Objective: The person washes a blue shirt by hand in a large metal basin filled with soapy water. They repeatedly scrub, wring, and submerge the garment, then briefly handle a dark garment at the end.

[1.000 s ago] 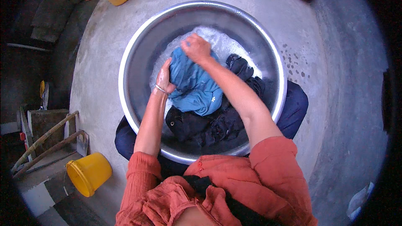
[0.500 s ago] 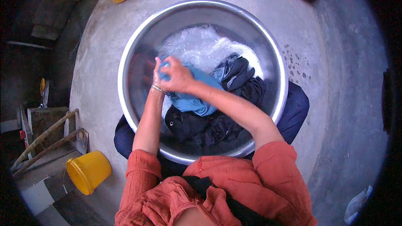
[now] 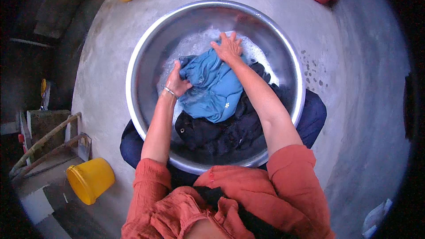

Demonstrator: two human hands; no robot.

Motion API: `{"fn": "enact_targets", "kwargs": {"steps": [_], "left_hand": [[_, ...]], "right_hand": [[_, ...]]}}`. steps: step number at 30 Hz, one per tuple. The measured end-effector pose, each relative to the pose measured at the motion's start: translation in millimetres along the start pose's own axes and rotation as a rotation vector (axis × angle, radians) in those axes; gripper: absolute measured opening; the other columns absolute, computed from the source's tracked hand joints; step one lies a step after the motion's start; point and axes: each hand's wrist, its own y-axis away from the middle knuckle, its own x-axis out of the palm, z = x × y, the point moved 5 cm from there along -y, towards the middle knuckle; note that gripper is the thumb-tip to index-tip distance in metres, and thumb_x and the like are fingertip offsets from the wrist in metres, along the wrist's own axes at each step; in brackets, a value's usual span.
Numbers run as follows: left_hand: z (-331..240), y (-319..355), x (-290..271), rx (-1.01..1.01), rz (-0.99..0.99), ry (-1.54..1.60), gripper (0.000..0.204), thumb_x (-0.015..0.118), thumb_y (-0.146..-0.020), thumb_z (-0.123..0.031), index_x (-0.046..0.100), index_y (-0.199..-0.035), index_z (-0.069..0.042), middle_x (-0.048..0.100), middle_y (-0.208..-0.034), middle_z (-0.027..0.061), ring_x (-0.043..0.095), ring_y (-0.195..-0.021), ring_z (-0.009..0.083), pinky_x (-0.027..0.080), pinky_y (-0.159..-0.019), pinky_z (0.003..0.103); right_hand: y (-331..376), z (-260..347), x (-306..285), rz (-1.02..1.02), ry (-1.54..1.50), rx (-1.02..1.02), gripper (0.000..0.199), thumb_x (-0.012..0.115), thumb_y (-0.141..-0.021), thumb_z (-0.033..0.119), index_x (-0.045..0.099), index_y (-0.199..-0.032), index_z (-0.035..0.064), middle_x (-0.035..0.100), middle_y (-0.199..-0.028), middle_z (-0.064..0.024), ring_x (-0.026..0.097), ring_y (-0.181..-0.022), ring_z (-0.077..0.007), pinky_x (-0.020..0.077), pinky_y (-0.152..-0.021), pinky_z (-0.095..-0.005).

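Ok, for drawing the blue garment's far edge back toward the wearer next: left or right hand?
Right hand, I'd say: its spread fingers are already at the far edge of the blue garment. The left hand is nearer the wearer, at the garment's left side.

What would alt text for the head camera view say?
A person's left hand and right hand touch a blue garment in a wide metal basin with dark clothes and suds. A yellow bucket sits at lower left.
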Motion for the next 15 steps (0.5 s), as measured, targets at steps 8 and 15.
{"fn": "enact_targets", "kwargs": {"steps": [8,15], "left_hand": [[9.2,-1.2,2.8,-0.012,-0.071,-0.064,0.091,0.038,-0.074,-0.072,0.009,-0.139,-0.016,0.018,-0.14,0.0127,0.027,-0.124,0.0349,0.033,-0.092,0.049],[10.0,-1.7,-22.3,0.322,0.046,0.125,0.04,0.041,-0.085,-0.053,0.051,-0.086,-0.014,0.05,-0.085,0.0042,0.049,-0.082,0.0159,0.042,-0.072,0.031]], "right_hand": [[46.2,43.4,53.2,0.142,-0.445,-0.41,0.036,0.062,-0.068,0.038,0.062,-0.092,0.0123,0.048,-0.112,-0.0198,0.047,-0.104,-0.0361,0.0366,-0.091,-0.0415],[140.6,120.9,-32.2,-0.196,-0.628,-0.735,0.017,0.063,-0.069,0.023,0.061,-0.072,0.007,0.057,-0.083,-0.0095,0.057,-0.08,-0.0269,0.0471,-0.067,-0.0369]]}}
